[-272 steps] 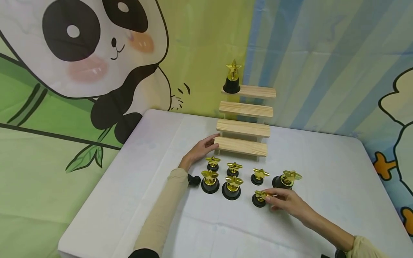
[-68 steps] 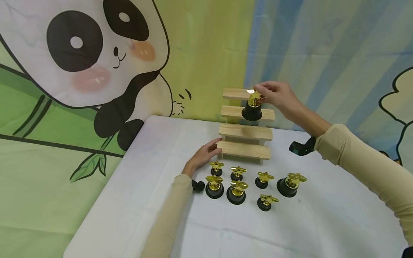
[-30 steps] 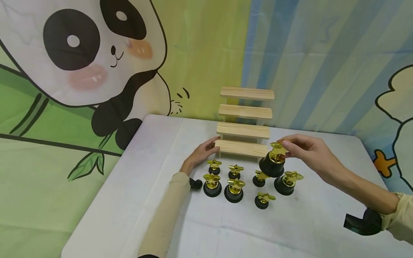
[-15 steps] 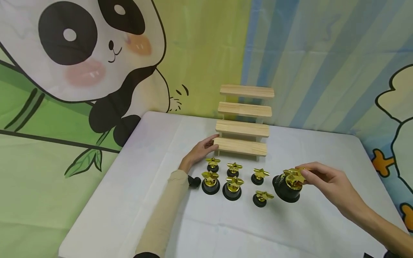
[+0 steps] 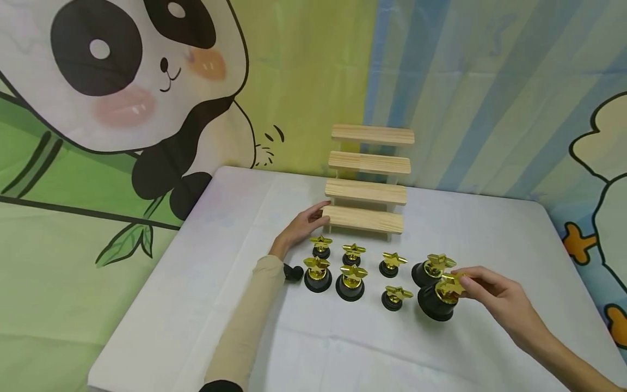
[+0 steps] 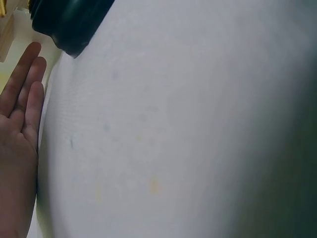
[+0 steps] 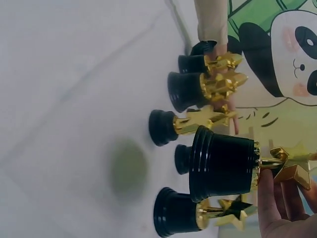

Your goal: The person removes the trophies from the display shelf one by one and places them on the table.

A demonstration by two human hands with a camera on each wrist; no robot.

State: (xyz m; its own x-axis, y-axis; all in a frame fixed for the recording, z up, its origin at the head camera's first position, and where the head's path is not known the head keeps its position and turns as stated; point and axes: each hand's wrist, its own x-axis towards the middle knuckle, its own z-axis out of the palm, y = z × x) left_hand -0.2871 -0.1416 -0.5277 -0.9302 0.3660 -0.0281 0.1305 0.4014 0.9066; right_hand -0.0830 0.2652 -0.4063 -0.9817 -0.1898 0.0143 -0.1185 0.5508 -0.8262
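My right hand (image 5: 509,305) pinches the gold star of a large star trophy (image 5: 436,302) with a black base. In the right wrist view the held trophy (image 7: 223,166) is off the cloth, its shadow on the white below. Right behind it in the head view stands another large trophy (image 5: 425,274). My left hand (image 5: 300,228) touches the left end of the lowest step of a wooden stepped display stand (image 5: 364,219). In the left wrist view the left hand's fingers (image 6: 25,94) are straight. Nearest to it stands a small star trophy (image 5: 321,251).
Several more star trophies stand before the stand, such as a medium one (image 5: 350,288) and a small one (image 5: 393,300). White cloth covers the table (image 5: 206,283). Behind it hangs a backdrop (image 5: 303,81) with a printed panda.
The large trophy has left the stand's top step; my right hand has carried it down to the front right, beside the other large trophy. My left hand stays at the stand.
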